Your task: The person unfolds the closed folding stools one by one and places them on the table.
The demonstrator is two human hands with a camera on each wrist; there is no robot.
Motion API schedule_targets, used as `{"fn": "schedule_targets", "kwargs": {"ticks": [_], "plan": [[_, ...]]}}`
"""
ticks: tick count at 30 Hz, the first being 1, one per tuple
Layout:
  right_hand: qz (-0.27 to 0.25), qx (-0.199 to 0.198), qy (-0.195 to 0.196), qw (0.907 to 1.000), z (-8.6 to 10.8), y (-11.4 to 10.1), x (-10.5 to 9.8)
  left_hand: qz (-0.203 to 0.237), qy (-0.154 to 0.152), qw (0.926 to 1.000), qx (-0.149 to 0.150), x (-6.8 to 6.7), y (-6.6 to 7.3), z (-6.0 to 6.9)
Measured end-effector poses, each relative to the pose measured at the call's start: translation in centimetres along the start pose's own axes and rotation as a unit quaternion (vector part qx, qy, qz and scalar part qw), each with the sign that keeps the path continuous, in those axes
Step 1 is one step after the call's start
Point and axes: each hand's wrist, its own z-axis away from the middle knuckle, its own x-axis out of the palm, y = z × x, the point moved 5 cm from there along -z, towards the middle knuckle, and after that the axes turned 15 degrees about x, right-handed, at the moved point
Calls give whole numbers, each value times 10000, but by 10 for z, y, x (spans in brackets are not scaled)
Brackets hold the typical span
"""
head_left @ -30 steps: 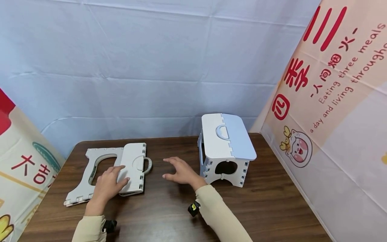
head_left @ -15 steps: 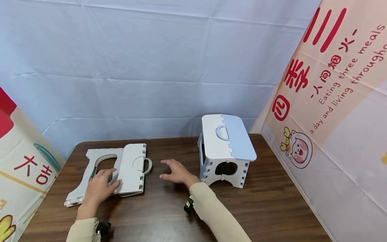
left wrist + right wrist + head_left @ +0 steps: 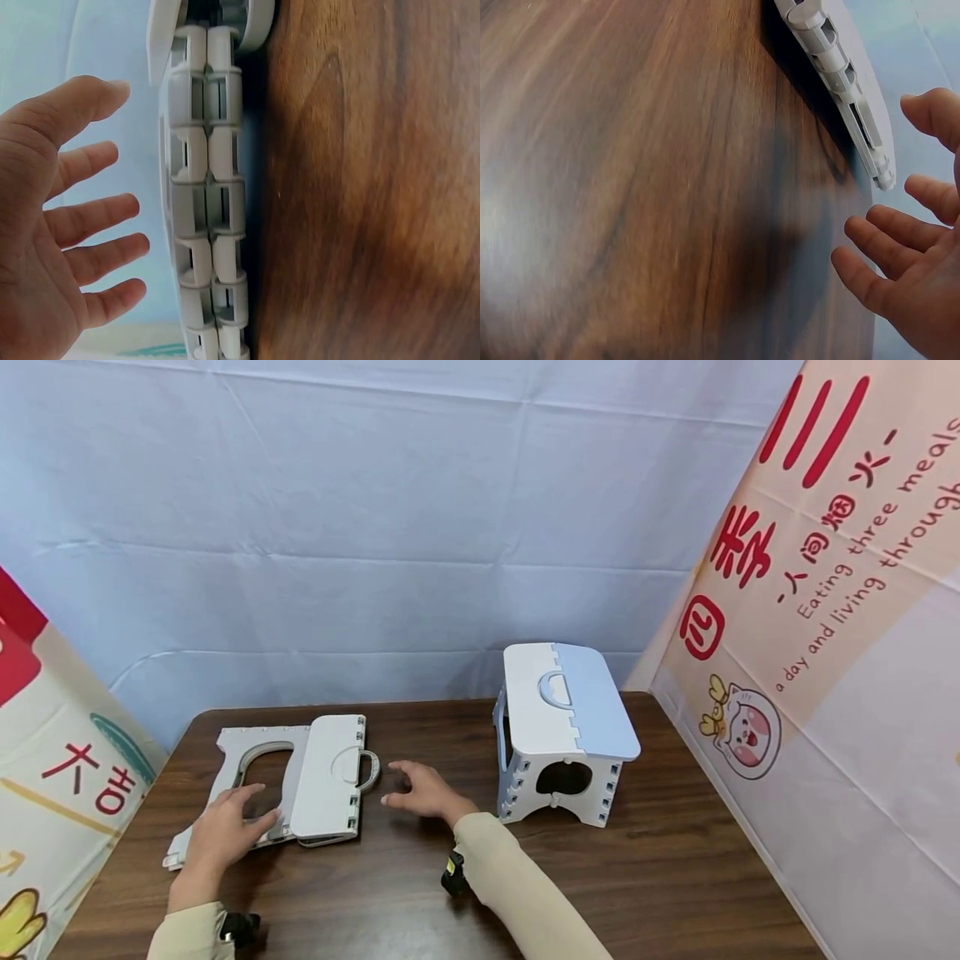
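Note:
A white folding stool (image 3: 324,789) lies flat on the table at the left, its seat panel and small loop handle (image 3: 370,771) to the right. My left hand (image 3: 222,828) hovers over the leg panel with fingers spread, holding nothing; the left wrist view shows a gap between that hand (image 3: 45,225) and the stool's hinged edge (image 3: 208,180). To the right of the handle is my right hand (image 3: 425,792), fingers apart and nothing in its grasp. In the right wrist view, the hand (image 3: 919,255) is clear of the stool's edge (image 3: 840,82).
A second stool (image 3: 564,714), white and light blue, stands unfolded at the table's back right. The brown wooden table (image 3: 660,860) is bordered by a pale blue cloth (image 3: 360,543) behind and printed cloths at both sides.
My left hand has drawn left and toward me, from the seat panel to the leg panel. My right hand has shifted left, closer to the handle. Both stools stay put.

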Motion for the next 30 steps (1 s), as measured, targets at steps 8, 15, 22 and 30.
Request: {"fn": "schedule_targets", "kwargs": {"ticks": [8,15,22,30], "plan": [[-1873,751,-309,9789,-6,6,12,38,-236,9990,-373,-5,-19,9],[-3225,1050,-349,9401,-13,16,19,59,-326,9967,-739,-9,-33,21],[-3600,1111,-308,9258,-15,12,26,142,-399,9946,-950,-11,-44,33],[-4342,1090,-592,8922,-16,3,41,537,-613,9913,-1034,-10,-55,41]]}}
